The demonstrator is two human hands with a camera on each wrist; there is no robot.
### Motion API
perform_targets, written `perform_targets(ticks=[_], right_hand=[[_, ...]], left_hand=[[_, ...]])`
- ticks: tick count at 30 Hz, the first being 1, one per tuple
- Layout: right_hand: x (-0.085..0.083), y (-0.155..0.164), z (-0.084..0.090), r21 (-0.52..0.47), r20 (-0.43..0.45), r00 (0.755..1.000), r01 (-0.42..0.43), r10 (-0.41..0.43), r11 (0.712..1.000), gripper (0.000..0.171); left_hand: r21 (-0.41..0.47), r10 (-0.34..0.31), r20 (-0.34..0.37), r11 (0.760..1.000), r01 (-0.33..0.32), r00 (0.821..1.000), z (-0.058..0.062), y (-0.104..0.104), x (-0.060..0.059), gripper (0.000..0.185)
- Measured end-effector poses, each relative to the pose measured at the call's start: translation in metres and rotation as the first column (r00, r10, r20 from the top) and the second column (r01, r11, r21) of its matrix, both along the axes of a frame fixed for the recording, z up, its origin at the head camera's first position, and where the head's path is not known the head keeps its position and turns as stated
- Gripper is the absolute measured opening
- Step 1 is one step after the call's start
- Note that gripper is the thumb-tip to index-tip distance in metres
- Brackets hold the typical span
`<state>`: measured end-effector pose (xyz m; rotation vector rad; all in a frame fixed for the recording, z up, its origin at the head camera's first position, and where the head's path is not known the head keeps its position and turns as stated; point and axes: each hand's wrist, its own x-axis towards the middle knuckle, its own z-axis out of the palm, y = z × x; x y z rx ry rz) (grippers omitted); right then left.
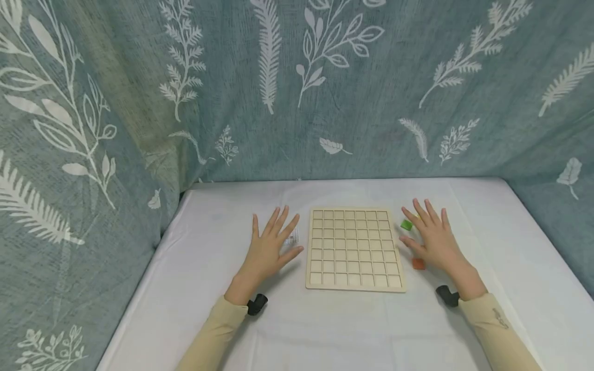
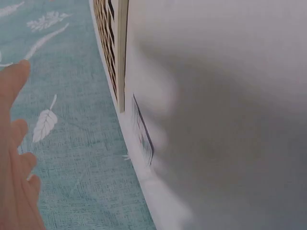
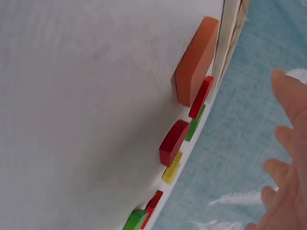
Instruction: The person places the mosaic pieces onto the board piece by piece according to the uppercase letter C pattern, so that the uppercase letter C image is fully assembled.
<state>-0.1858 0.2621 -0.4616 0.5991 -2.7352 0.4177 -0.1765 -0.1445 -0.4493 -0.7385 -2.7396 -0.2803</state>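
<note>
On the white surface point(image 1: 325, 319), both hands are lying flat with fingers spread, gripping nothing: left hand point(image 1: 269, 250) at 9 o'clock of the wooden grid board point(image 1: 355, 249), right hand point(image 1: 433, 239) at 3 o'clock, partly hiding the coloured blocks point(image 1: 407, 224).

A white-covered table point(image 1: 325, 319) stands against blue-grey curtains point(image 1: 139, 103) — printed with white leaves.

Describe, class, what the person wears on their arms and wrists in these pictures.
Both arms are in long pale beige sleeves; the right sleeve carries a small dark marking near the cuff. A small black device sits at each wrist, beside the left hand and the right hand. The hands are bare.
</note>
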Motion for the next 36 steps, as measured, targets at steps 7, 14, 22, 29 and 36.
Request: perform_targets(ticks=[7, 14, 22, 29, 36], right_hand=[[-0.008, 0.013, 0.0, -0.091, 0.133, 0.991, 0.035, -0.023, 0.995, 0.063], [-0.015, 0.03, 0.004, -0.133, 0.255, 0.965, 0.093, -0.056, 0.987, 0.059], [-0.031, 0.047, 0.006, -0.121, 0.437, 0.897, 0.127, -0.062, 0.984, 0.055], [-0.044, 0.058, 0.0, -0.117, 0.475, 0.878, 0.138, -0.066, 0.984, 0.043], [-0.053, 0.06, 0.002, -0.149, 0.511, 0.859, 0.123, -0.03, 0.981, 0.04]], left_hand=[[0.021, 0.015, 0.092, 1.0, -0.017, 0.996, -0.005, 0.007, 0.01, 0.073], [0.024, 0.016, 0.173, 1.0, -0.02, 0.985, -0.013, 0.015, 0.02, 0.074], [0.033, -0.014, 0.238, 0.999, 0.007, 0.971, -0.015, 0.022, 0.035, 0.072], [0.048, -0.059, 0.359, 0.998, 0.045, 0.931, -0.014, 0.025, 0.046, 0.072], [0.046, -0.048, 0.43, 0.998, 0.032, 0.902, -0.019, 0.022, 0.053, 0.071]])
